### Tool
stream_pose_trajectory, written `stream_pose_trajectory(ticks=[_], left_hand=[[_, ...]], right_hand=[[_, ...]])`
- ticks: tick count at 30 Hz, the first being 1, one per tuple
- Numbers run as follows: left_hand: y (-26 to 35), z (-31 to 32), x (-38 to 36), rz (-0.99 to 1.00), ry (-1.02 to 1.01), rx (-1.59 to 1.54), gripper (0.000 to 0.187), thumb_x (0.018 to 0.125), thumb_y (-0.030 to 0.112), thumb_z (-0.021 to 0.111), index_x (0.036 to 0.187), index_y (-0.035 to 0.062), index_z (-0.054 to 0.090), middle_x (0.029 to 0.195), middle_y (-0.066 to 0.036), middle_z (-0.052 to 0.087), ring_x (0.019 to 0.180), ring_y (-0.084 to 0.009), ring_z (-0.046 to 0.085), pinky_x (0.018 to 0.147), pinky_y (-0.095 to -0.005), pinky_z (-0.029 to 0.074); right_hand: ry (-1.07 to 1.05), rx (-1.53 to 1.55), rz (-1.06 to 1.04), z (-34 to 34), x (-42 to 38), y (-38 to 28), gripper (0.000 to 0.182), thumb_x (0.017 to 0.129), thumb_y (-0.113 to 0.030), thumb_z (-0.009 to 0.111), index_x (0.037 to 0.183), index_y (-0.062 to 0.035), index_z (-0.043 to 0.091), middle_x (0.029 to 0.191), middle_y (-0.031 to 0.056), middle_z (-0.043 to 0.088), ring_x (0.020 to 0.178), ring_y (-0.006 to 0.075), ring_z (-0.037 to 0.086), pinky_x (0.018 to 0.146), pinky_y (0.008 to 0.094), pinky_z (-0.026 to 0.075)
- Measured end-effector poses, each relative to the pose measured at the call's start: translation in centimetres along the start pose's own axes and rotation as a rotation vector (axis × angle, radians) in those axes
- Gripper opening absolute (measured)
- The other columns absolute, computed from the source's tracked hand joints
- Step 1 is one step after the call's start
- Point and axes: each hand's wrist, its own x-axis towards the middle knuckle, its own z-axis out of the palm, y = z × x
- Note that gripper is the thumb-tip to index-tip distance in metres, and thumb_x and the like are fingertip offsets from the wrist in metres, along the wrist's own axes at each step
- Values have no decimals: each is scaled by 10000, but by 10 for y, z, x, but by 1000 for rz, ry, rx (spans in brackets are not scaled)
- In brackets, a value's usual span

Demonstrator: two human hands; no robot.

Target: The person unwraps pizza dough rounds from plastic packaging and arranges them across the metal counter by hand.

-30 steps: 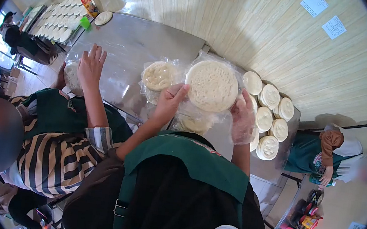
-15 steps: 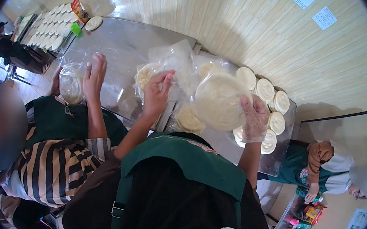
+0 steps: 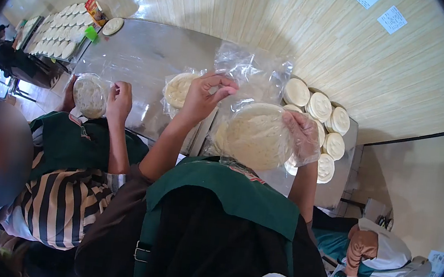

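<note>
A flat round dough disc (image 3: 259, 136), seemingly with clear plastic around it, is gripped at its right edge by my right hand (image 3: 304, 137), which wears a thin clear glove. Up and to the left, my bare left hand (image 3: 211, 94) has its fingers curled and pinched close to a loose clear plastic bag (image 3: 254, 74). Whether the fingertips hold the film is hard to make out. Left of that hand, a wrapped dough disc (image 3: 178, 88) lies on the metal table (image 3: 144, 47).
Several pale dough discs (image 3: 320, 107) stand in stacks at the right. A co-worker in a striped sleeve (image 3: 64, 205) handles a wrapped disc (image 3: 90, 95) at the left. Another person (image 3: 379, 249) bends at the lower right. A filled tray (image 3: 59, 32) stands at the far left.
The dough disc in my right hand has moved down and left. My left hand has moved slightly right, and the plastic bag has shifted right. The person at the right has moved lower.
</note>
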Motion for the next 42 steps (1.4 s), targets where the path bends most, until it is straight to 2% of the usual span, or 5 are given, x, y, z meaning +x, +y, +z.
stream_pose_trajectory(ticks=[13, 23, 34, 37, 42], left_hand=[[-22, 9, -4, -38, 111, -309, 66, 877, 53, 655, 915, 10, 623, 999, -74, 643, 928, -170, 589, 856, -288, 448], [6, 14, -5, 93, -94, 92, 103, 797, 89, 739, 850, 25, 677, 884, -83, 690, 880, -213, 627, 824, -311, 463], [3, 36, -1, 164, 227, 21, 101, 849, 105, 701, 822, 28, 643, 826, -60, 663, 794, -180, 608, 785, -298, 460], [-10, 50, -2, -51, 448, -650, 112, 907, 125, 652, 878, 17, 641, 852, -26, 648, 775, -130, 563, 804, -283, 450], [-23, 33, -2, -329, 261, -461, 279, 971, 296, 565, 944, 24, 625, 968, -60, 650, 908, -135, 577, 861, -264, 434]], right_hand=[[131, 76, 51, -6, -2, 18, 278, 903, -264, 677, 1028, -16, 701, 860, -14, 655, 780, 65, 572, 718, 219, 464], [37, 43, 44, -3, -4, 8, 220, 917, -224, 658, 975, -15, 698, 817, -38, 640, 743, 43, 556, 685, 206, 455], [64, 172, 170, 7, 11, 42, 283, 919, -284, 652, 989, -16, 713, 816, -43, 645, 719, 34, 546, 642, 201, 445], [104, 170, 243, 9, 16, 50, 289, 921, -286, 646, 988, -13, 710, 804, -49, 634, 706, 30, 528, 629, 200, 433], [183, 218, 220, 3, 6, 54, 297, 933, -281, 626, 986, 0, 703, 796, -49, 624, 719, 24, 515, 628, 196, 424]])
